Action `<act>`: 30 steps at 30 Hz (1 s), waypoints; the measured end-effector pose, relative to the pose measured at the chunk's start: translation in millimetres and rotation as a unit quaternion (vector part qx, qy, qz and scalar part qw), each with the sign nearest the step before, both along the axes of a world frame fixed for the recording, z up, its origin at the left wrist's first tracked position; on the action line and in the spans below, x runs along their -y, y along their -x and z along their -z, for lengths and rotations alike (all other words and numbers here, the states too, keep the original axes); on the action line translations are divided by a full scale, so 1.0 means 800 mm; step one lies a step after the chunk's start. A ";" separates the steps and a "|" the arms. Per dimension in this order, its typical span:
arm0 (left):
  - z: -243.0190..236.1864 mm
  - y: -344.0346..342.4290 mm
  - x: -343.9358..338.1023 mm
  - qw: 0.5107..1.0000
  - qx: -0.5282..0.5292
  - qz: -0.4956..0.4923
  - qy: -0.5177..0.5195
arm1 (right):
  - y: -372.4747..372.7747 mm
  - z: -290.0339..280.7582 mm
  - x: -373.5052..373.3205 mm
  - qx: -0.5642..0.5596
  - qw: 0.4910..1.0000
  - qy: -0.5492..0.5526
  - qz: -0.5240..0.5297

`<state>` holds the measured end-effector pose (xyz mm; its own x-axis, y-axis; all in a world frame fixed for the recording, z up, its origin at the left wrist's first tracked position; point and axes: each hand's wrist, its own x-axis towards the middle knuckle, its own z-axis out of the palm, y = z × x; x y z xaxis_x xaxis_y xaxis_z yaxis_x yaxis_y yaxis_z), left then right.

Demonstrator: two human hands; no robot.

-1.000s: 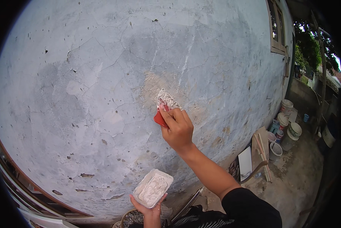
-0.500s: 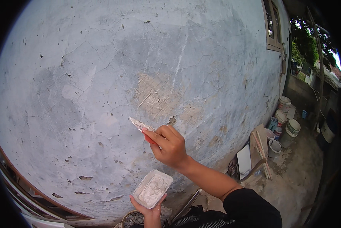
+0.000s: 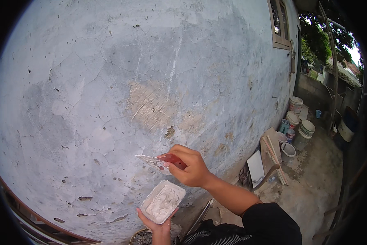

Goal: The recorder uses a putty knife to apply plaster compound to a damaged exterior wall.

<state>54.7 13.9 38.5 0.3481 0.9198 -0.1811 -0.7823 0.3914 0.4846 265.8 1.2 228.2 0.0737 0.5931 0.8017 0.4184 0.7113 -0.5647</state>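
Note:
My right hand (image 3: 188, 165) grips the red handle of a putty knife (image 3: 153, 161), its blade smeared with whitish paste and pointing left. The knife is just above a small rectangular tub (image 3: 164, 202) of thick off-white putty. From below, my left hand (image 3: 158, 225) cups this tub, tilted so its open top faces me. In front stands a cracked, pale blue wall (image 3: 85, 134). A rough beige patch (image 3: 151, 108) with scored lines lies on it, above the knife, and a small chipped hole (image 3: 170, 131) shows near the patch's lower edge.
Several paint buckets (image 3: 302, 136) line the wall base at the right. Nearer lean a board (image 3: 255, 168) and wooden sticks (image 3: 275, 159). A wood-framed window (image 3: 280, 24) is at upper right. A basin of gravel (image 3: 142, 237) sits below the tub, and a dark-and-pale drum (image 3: 347, 126) stands far right.
My right hand has lowered toward the tub and turned the putty knife, so more of its red handle shows. The tub stays nearly in place. The view has shifted slightly right.

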 end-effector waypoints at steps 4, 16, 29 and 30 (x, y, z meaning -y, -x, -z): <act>-0.013 -0.010 0.000 1.000 0.001 0.008 0.013 | -0.004 0.036 0.002 0.015 0.999 -0.011 0.037; -0.021 -0.015 -0.010 0.999 -0.005 -0.020 -0.046 | -0.027 0.103 0.010 -0.067 0.974 0.068 0.204; -0.018 -0.014 0.012 0.996 0.047 -0.059 -0.038 | -0.007 0.114 0.004 0.010 0.988 0.062 0.138; -0.019 -0.013 0.012 0.996 0.043 -0.063 -0.044 | -0.009 0.120 0.006 0.011 0.989 0.066 0.134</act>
